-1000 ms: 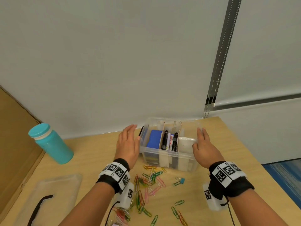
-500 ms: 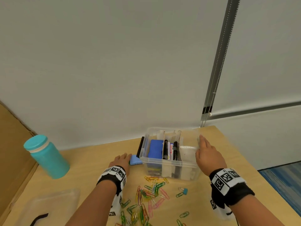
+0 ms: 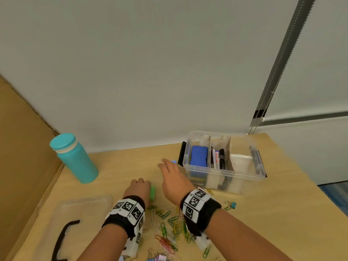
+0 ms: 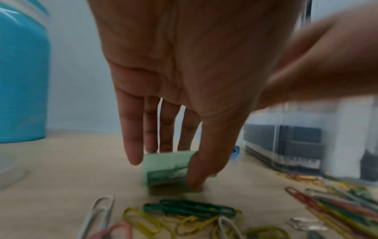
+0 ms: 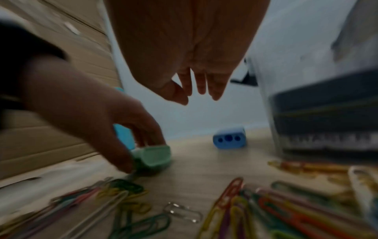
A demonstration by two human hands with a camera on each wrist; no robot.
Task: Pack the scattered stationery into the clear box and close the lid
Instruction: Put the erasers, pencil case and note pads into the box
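The left hand is pinching the green sharpener off the worktop for packing, while the right hand, fingers spread, is reaching toward the blue sharpener.

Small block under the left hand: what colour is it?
Pale green block, pinched by the left hand; clearest in the left wrist view.

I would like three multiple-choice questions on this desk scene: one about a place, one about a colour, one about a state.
1. Where does the lid lie?
A. on the clear box
B. on the table, left of the left hand
C. behind the bottle

2. What colour is the small item that the left hand grips?
A. green
B. red
C. black

3. How is the right hand?
A. pinching a marker
B. fist closed
C. fingers extended, empty

Key: B, the lid lies apart from the clear box; A, the left hand grips the green item; C, the right hand holds nothing.
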